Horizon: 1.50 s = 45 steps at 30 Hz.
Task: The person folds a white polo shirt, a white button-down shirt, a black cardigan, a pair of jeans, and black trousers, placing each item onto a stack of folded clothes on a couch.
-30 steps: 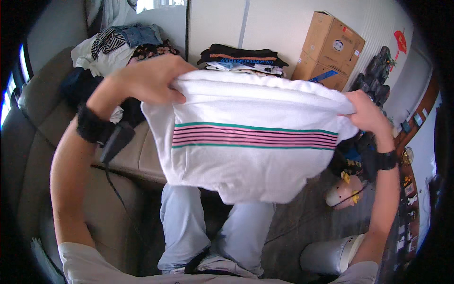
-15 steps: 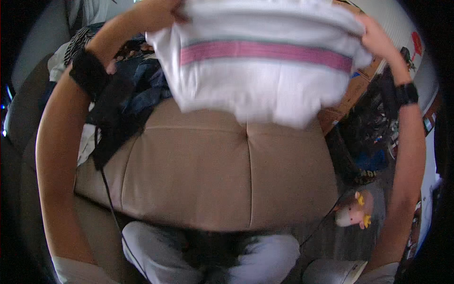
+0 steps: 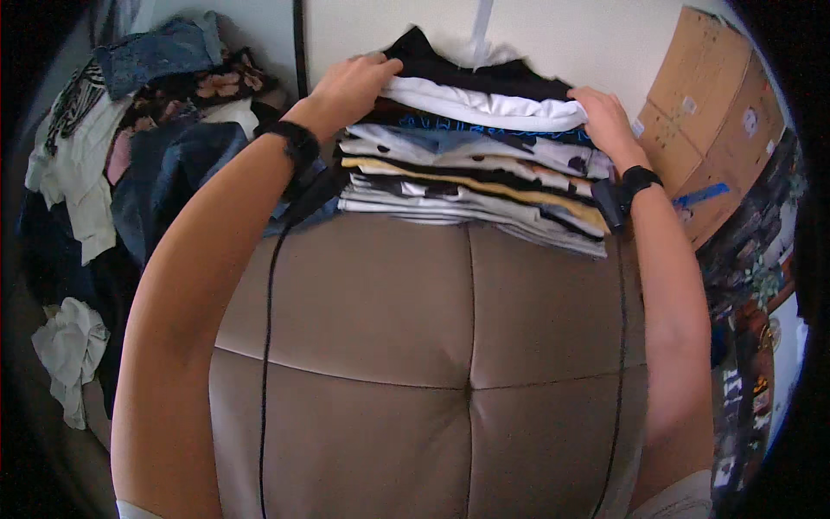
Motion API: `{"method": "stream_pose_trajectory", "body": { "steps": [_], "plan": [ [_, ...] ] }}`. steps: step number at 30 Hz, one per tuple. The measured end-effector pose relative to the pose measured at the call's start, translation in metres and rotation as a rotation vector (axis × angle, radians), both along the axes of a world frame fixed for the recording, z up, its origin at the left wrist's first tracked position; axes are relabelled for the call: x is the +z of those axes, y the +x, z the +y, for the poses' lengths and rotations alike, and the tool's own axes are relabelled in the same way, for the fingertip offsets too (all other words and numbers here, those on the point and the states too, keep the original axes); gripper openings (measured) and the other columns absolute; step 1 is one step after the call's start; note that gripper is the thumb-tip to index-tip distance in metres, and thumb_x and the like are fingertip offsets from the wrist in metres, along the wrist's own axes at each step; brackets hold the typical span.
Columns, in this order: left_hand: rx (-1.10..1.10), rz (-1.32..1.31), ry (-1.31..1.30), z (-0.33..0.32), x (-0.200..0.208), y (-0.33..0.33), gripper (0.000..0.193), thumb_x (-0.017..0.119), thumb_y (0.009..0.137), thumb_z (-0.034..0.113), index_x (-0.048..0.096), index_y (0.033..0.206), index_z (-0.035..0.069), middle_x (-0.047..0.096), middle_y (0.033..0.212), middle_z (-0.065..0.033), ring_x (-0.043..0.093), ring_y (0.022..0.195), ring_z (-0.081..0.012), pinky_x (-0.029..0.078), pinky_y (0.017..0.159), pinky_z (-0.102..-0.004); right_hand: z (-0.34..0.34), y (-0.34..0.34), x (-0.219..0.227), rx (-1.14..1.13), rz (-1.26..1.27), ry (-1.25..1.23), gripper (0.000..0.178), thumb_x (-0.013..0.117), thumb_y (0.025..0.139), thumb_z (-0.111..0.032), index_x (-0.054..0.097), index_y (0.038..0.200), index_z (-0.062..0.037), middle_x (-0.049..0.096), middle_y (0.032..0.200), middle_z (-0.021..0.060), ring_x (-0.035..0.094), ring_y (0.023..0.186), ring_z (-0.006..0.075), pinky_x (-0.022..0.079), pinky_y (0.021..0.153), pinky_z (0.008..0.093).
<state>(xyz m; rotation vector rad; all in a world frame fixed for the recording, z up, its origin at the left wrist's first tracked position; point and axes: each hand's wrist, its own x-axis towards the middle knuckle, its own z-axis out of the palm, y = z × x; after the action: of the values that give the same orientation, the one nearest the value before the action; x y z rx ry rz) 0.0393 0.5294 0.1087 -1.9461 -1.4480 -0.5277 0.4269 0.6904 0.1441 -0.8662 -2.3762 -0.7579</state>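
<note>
Left hand (image 3: 354, 86) and right hand (image 3: 604, 121) grip the folded white garment (image 3: 484, 105) by its ends, right at the clothes stack's (image 3: 475, 176) top!

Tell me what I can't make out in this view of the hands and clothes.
All in the head view:
- Bare left hand and bare right hand: whether each grip is closed; hand backs and cloth hide fingers.
- Multicoloured stack of folded clothes: its rear, hidden by front layers.
- Thin black cables: cut off by the lower edge.
- Dark clutter at right: too small, blurred.
</note>
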Motion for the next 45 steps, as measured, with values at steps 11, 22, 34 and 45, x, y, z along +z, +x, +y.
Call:
{"method": "stream_pose_trajectory", "body": {
  "steps": [11, 22, 34, 45],
  "plan": [
    [0.182, -0.076, -0.162, -0.027, -0.003, 0.011, 0.046, 0.054, 0.08, -0.008, 0.052, 0.124, 0.005, 0.059, 0.117, -0.0185, 0.062, 0.103, -0.0397, 0.052, 0.087, -0.0469, -0.018, -0.005, -0.015, -0.109, -0.033, -0.023, 0.043, 0.053, 0.081, 0.009, 0.061, 0.119, -0.0081, 0.063, 0.12, 0.0095, 0.059, 0.111, 0.0306, 0.043, 0.092, 0.0437],
    [-0.143, -0.317, -0.366, 0.035, 0.009, -0.015, 0.061, 0.069, 0.072, 0.035, 0.05, 0.117, -0.001, 0.06, 0.109, -0.0221, 0.059, 0.101, -0.039, 0.047, 0.09, -0.0434, 0.011, 0.007, -0.017, 0.121, -0.06, 0.203, 0.047, 0.049, 0.077, 0.011, 0.06, 0.119, -0.0077, 0.064, 0.12, 0.0128, 0.06, 0.11, 0.0335, 0.045, 0.088, 0.0443],
    [0.035, -0.283, -0.327, 0.044, -0.008, -0.017, 0.088, 0.064, 0.069, 0.046, 0.043, 0.143, 0.002, 0.053, 0.134, -0.0287, 0.053, 0.121, -0.041, 0.043, 0.102, -0.0419, 0.014, 0.008, -0.035, 0.039, 0.109, -0.051, 0.044, 0.047, 0.081, 0.011, 0.058, 0.12, -0.0072, 0.061, 0.122, 0.0144, 0.054, 0.115, 0.0374, 0.046, 0.096, 0.044],
    [0.062, -0.842, -0.699, 0.071, -0.013, -0.057, 0.097, 0.079, 0.063, 0.051, 0.042, 0.141, 0.007, 0.053, 0.132, -0.0201, 0.053, 0.115, -0.0339, 0.042, 0.099, -0.0396, 0.026, -0.006, -0.038, 0.036, 0.168, -0.103, 0.055, 0.046, 0.072, 0.015, 0.055, 0.123, -0.005, 0.06, 0.121, 0.0179, 0.053, 0.114, 0.0404, 0.044, 0.097, 0.0439]
  ]
}}
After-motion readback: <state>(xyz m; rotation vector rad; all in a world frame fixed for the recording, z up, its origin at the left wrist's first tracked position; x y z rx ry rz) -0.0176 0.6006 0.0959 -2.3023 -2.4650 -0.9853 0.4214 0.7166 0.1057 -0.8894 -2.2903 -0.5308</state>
